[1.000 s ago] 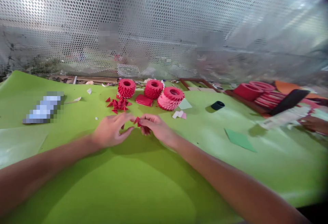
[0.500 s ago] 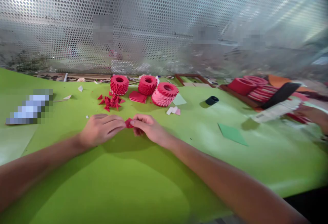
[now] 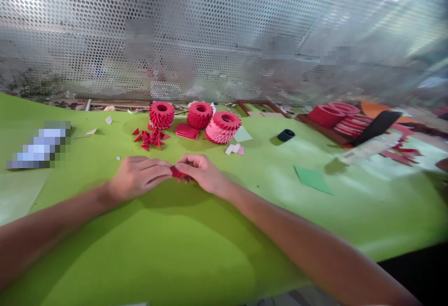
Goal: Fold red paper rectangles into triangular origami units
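Silvery perforated sheeting [image 3: 196, 30] backs a work surface laid with a glossy green cover [image 3: 157, 259], which catches pale glare at right and soft arm shadows in front. Near the centre, the left hand [image 3: 140, 177] and right hand [image 3: 203, 173] pinch a small red paper piece [image 3: 178, 172] between their fingertips, just above the cover. Beyond them lie loose red folded points [image 3: 151, 138], a red paper stack [image 3: 186, 131] and three toothed paper rings [image 3: 199, 119]. Well to the right: a dark cylinder [image 3: 287, 135] and a green sheet [image 3: 312, 180].
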Available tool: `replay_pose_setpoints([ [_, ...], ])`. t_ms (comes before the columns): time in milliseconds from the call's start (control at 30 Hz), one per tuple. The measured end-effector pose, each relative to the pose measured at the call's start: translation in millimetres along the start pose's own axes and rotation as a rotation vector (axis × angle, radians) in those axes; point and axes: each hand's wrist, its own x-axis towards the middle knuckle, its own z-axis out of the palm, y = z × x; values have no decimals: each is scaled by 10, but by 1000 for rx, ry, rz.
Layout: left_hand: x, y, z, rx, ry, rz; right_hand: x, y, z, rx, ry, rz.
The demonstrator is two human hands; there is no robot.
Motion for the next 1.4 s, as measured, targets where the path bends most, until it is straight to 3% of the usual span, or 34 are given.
replay_pose_setpoints([
  [100, -3, -18, 8, -21, -2, -15, 4, -13, -7, -10, -7, 24],
  [300, 6, -24, 43, -163, -63, -169, -21, -29, -18, -149, 8, -22],
  [667, 83, 64, 0, -537, -100, -716, -76, -84, -30, -290, 38, -112],
  [933, 90, 57, 6, -630, -134, -835, -69, -83, -16, -315, 19, -112],
  [1067, 55, 39, 18, -518, -206, -779, -49, -45, -21, -298, 25, -67],
  [1167, 13, 19, 34, -294, -248, -626, -32, -26, -41, -248, 17, -39],
  [1300, -24, -4, 45, 0, -160, -337, -18, -18, -58, -234, 0, -27],
  [1400, -36, -17, 46, 88, -99, -216, -13, -10, -60, -223, 4, -35],
])
